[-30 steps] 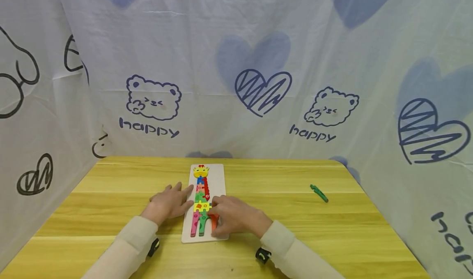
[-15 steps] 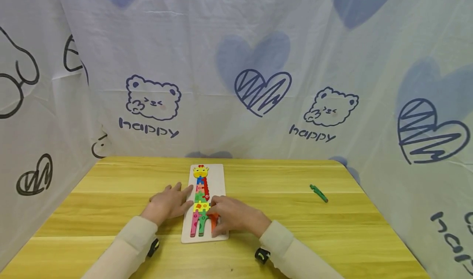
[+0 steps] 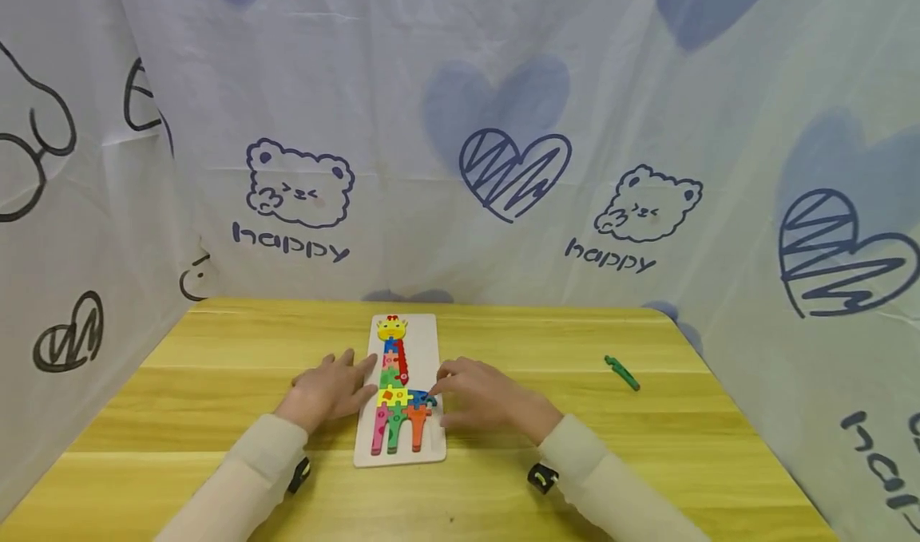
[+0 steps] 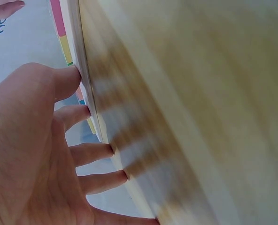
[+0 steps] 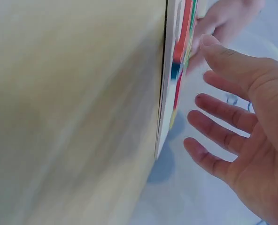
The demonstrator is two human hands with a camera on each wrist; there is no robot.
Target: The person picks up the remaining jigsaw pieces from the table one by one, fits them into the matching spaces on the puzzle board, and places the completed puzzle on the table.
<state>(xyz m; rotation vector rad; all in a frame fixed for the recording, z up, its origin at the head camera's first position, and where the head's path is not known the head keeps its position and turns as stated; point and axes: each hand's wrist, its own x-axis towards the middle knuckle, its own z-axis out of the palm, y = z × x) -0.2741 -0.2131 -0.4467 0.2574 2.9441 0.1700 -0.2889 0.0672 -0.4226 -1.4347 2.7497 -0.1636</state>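
A giraffe puzzle of bright interlocking pieces lies on a white board (image 3: 420,338). My left hand (image 3: 323,390) rests at the board's left side; in the left wrist view its thumb and index fingertip touch the board's edge while the other fingertips meet the table. Over the right edge hovers my right hand (image 3: 481,398), fingers loosely spread and holding nothing, as the right wrist view shows. Nearest to its fingertips are a blue piece (image 3: 418,398) and, just below that, an orange leg piece (image 3: 418,430). A loose green piece (image 3: 621,373) lies apart on the right.
The wooden table (image 3: 546,350) reaches back to a white curtain (image 3: 402,231) printed with hearts, bear faces and writing. More curtain hangs along the left and right sides.
My right hand has let go of the orange leg piece and moved up and to the right, uncovering the orange and blue pieces. The left hand keeps its place. The head view has shifted slightly.
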